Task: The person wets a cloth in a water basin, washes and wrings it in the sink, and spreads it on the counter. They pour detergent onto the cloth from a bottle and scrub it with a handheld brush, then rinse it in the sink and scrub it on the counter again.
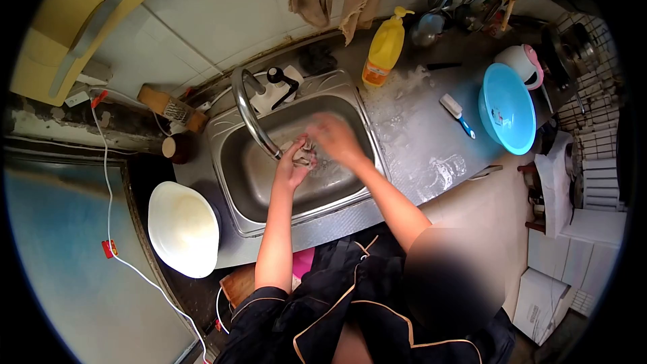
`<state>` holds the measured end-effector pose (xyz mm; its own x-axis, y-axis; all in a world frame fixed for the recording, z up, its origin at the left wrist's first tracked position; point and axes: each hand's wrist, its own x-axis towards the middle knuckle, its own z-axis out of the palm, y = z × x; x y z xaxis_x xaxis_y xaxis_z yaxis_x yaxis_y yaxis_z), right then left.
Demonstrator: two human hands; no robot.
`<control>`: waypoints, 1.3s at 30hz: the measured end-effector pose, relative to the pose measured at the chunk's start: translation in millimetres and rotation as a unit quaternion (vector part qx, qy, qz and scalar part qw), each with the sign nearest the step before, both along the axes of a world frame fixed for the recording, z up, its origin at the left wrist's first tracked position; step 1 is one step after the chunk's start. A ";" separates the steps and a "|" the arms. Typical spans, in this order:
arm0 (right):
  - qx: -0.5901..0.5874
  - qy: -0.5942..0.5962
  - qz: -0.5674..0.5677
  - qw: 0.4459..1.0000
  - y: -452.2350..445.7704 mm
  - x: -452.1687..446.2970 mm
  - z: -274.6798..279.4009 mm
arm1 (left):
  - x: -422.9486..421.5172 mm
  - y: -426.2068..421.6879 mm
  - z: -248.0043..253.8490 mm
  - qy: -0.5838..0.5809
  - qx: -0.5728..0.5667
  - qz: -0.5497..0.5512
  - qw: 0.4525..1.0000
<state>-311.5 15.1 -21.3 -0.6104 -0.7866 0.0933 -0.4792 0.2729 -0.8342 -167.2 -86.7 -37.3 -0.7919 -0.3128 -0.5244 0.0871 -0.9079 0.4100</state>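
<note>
Close by the chrome gooseneck faucet [249, 116], above the stainless-steel sink [246, 178].
Left hand [292, 164] holds a small crumpled grayish item [305, 154]; right hand [335, 138] is blurred just beside it, so I cannot tell its grip.

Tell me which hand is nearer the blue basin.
Right: the right hand is over the sink, toward the blue basin; the left hand is farther off, beside the tap.

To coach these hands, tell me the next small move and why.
Perhaps bring the right hand in to steady the small pale item: the left hand holds it over the sink, beside the tap, while the right hand is close by but blurred, contact unclear.
</note>
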 end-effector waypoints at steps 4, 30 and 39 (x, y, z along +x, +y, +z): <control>-0.047 -0.095 -0.344 0.933 43.4 -92.6 39.4 | -2.3 2.0 -6.4 -0.055 -0.046 -0.005 0.997; -0.122 -0.061 -0.023 0.990 6.5 -44.5 -58.0 | -35.2 45.3 -26.3 -0.355 -0.212 0.069 0.908; -0.048 -0.255 -0.004 0.966 40.1 37.4 -25.9 | -11.5 26.4 -4.4 -0.071 -0.103 0.015 0.992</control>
<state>-274.0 55.2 -47.2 -0.6020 -0.7846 -0.1483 0.0028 0.1836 -0.9830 -178.7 -60.3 -41.7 -0.7025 -0.4480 -0.5530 0.0411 -0.8013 0.5969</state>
